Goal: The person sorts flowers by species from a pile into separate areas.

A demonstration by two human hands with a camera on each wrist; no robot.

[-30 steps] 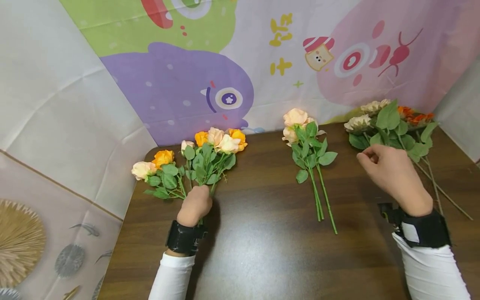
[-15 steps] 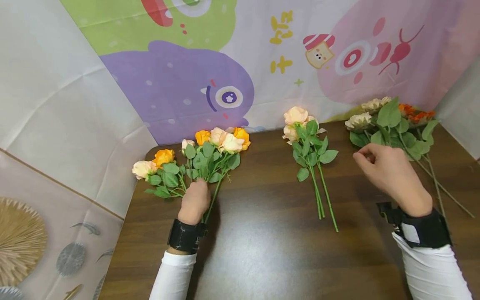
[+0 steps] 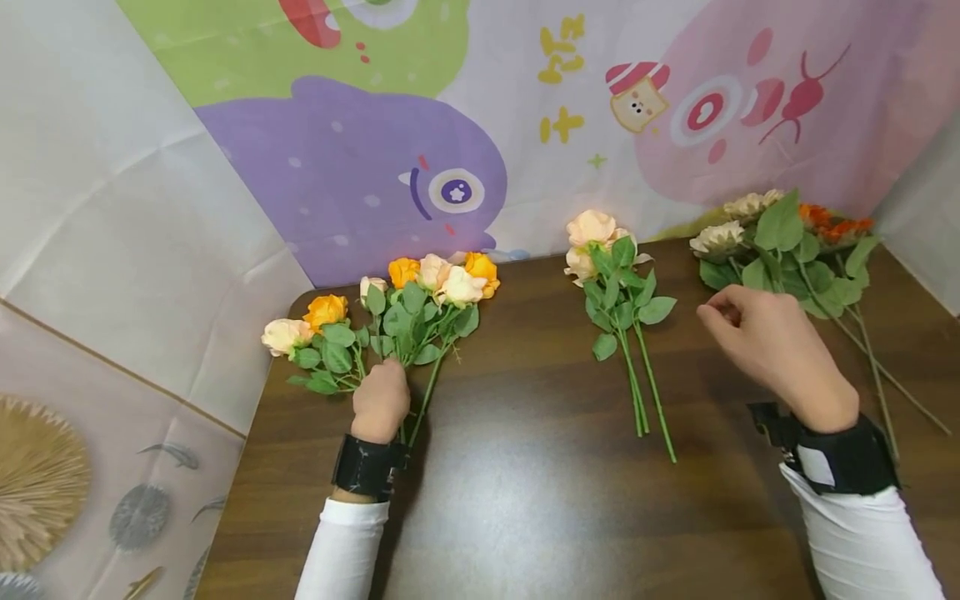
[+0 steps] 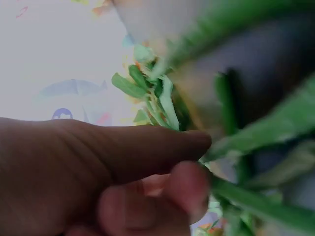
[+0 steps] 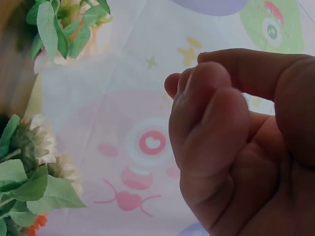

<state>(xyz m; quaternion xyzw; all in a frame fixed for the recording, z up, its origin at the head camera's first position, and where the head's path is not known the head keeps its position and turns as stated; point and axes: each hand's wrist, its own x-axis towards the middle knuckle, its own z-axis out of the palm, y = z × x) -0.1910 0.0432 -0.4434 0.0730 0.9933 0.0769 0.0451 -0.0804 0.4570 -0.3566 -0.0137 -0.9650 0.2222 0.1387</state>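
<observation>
My left hand (image 3: 381, 400) pinches green rose stems (image 4: 246, 199) between thumb and fingers at the table's left; how many stems it holds cannot be told. Above it lie leafy roses with orange, pink and cream blooms (image 3: 461, 287). One rose stem (image 3: 427, 400) runs down to the right of the hand, apart from it. A cream rose (image 3: 287, 336) and an orange rose (image 3: 327, 311) lie farther left. My right hand (image 3: 783, 350) hovers over the right side, fingers loosely curled toward the thumb, holding nothing. Its curled fingers (image 5: 211, 118) show in the right wrist view.
Peach roses (image 3: 592, 229) with long stems lie at the middle back of the brown table (image 3: 525, 500). Cream flowers (image 3: 717, 240) and orange flowers (image 3: 843, 229) with crossing stems lie at the back right. A cartoon-printed cloth (image 3: 360, 183) hangs behind.
The left hand has shifted a little up and to the left, and a stem now shows apart on its right. The right hand has drifted slightly left.
</observation>
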